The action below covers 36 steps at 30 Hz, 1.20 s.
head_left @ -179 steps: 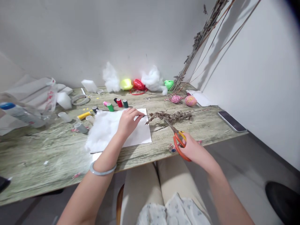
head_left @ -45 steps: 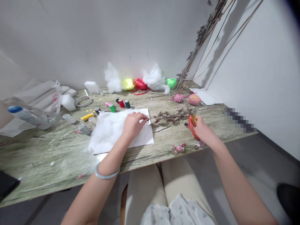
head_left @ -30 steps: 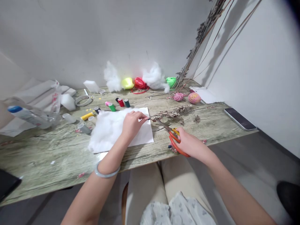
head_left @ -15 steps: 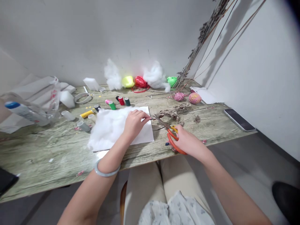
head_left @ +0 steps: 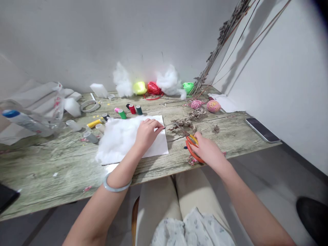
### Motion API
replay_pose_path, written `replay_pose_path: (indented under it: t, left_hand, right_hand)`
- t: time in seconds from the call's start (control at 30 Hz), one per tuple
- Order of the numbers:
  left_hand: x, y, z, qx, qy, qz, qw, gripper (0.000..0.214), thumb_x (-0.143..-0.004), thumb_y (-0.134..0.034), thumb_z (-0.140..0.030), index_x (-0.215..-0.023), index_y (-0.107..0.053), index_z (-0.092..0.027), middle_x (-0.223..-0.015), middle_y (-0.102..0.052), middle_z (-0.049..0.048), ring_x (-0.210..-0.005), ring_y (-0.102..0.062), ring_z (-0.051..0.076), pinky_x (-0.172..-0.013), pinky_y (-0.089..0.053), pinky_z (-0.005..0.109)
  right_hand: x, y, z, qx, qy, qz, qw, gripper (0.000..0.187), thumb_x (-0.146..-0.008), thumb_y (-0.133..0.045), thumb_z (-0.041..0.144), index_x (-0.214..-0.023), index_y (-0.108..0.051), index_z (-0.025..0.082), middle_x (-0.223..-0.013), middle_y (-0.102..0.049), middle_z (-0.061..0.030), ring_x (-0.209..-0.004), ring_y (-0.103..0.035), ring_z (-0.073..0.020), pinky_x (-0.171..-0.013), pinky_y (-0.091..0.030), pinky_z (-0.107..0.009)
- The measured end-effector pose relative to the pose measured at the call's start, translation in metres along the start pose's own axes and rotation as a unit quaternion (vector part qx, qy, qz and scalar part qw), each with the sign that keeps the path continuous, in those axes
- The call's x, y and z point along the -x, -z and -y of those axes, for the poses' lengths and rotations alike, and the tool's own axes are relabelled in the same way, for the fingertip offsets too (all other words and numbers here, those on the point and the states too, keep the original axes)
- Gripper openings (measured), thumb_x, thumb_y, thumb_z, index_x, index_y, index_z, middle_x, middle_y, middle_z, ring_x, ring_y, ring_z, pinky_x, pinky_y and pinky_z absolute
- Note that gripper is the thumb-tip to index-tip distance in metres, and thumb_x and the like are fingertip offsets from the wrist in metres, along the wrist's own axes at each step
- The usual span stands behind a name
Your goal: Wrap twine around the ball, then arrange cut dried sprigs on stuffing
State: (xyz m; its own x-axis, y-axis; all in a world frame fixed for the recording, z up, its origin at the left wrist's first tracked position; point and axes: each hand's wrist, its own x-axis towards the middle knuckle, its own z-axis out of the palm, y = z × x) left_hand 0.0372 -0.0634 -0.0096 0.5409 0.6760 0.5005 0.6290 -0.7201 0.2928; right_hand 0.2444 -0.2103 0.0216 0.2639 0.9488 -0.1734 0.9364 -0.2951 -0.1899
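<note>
My left hand (head_left: 148, 134) is above the right part of a white sheet (head_left: 161, 143), fingertips pinched on the thin stem of a dried plant sprig (head_left: 188, 123). White cotton stuffing (head_left: 120, 138) covers much of that sheet. In my right hand (head_left: 208, 149) is a pair of scissors (head_left: 191, 150) with orange and yellow handles, my fingers around the grips. Its blades point up and left over the sprig, right of my left fingertips. Whether they touch the stem is too small to tell.
Thread spools (head_left: 122, 114) and a tape roll (head_left: 89, 106) are left of the sheet. Behind stand cotton clumps (head_left: 169, 82) and a red twine ball (head_left: 153, 88). Tall dried branches (head_left: 215, 54) lean at back right. A phone (head_left: 262, 130) lies by the right edge.
My right hand and the scissors have shifted slightly right and up, so the blade tips are farther from my left fingertips. My left hand stays nearly still.
</note>
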Motion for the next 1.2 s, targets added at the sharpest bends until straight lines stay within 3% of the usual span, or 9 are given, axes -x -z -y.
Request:
replay_pose_path:
  t: [0.27,0.47,0.73,1.0,1.2]
  left_hand:
    - [-0.001,0.002,0.001,-0.007,0.013,0.002,1.000,0.007,-0.088,-0.062,-0.023,-0.082,-0.065,-0.021,-0.086,-0.073,0.0037,-0.084,-0.060,0.022,-0.075,-0.041,0.036]
    - [-0.001,0.003,0.000,-0.001,0.008,-0.004,1.000,0.008,-0.088,-0.062,-0.020,-0.080,-0.062,-0.021,-0.086,-0.071,0.0035,-0.084,-0.060,0.022,-0.076,-0.040,0.035]
    - [-0.001,0.004,-0.001,0.001,0.005,0.006,1.000,0.010,-0.087,-0.063,-0.019,-0.077,-0.059,-0.020,-0.085,-0.070,0.0030,-0.084,-0.059,0.021,-0.076,-0.039,0.034]
    - [-0.001,0.007,-0.004,-0.001,0.025,-0.012,1.000,0.012,-0.087,-0.061,-0.019,-0.076,-0.056,-0.020,-0.082,-0.068,0.0026,-0.082,-0.059,0.021,-0.074,-0.039,0.033]
    - [-0.001,0.005,-0.003,-0.017,0.013,-0.005,1.000,0.004,-0.088,-0.059,-0.021,-0.087,-0.063,-0.020,-0.087,-0.070,0.0035,-0.085,-0.060,0.022,-0.077,-0.040,0.034]
  right_hand:
    - [-0.001,0.001,-0.031,-0.067,-0.099,-0.051,0.991,0.052,-0.088,-0.049,0.056,-0.120,-0.043,0.016,-0.099,-0.072,-0.0146,-0.081,-0.068,-0.0282,-0.059,-0.036,-0.028]
    - [0.012,-0.006,-0.030,-0.102,-0.019,0.012,0.995,0.046,-0.082,-0.058,0.056,-0.113,-0.052,0.023,-0.109,-0.071,-0.0100,-0.086,-0.068,-0.0248,-0.064,-0.040,-0.027]
    - [0.002,-0.006,-0.007,-0.099,-0.007,-0.018,0.995,0.052,-0.083,-0.058,0.054,-0.120,-0.048,0.018,-0.111,-0.070,-0.0136,-0.091,-0.068,-0.0261,-0.065,-0.041,-0.028]
    - [0.004,-0.005,-0.032,0.026,-0.128,-0.110,0.985,0.055,-0.083,-0.056,0.057,-0.116,-0.047,0.014,-0.117,-0.064,-0.0183,-0.099,-0.066,-0.0332,-0.069,-0.043,-0.035]
    - [0.006,-0.004,-0.042,-0.038,-0.107,-0.084,0.990,0.057,-0.082,-0.055,0.056,-0.121,-0.046,0.016,-0.116,-0.065,-0.0171,-0.100,-0.066,-0.0308,-0.073,-0.044,-0.033]
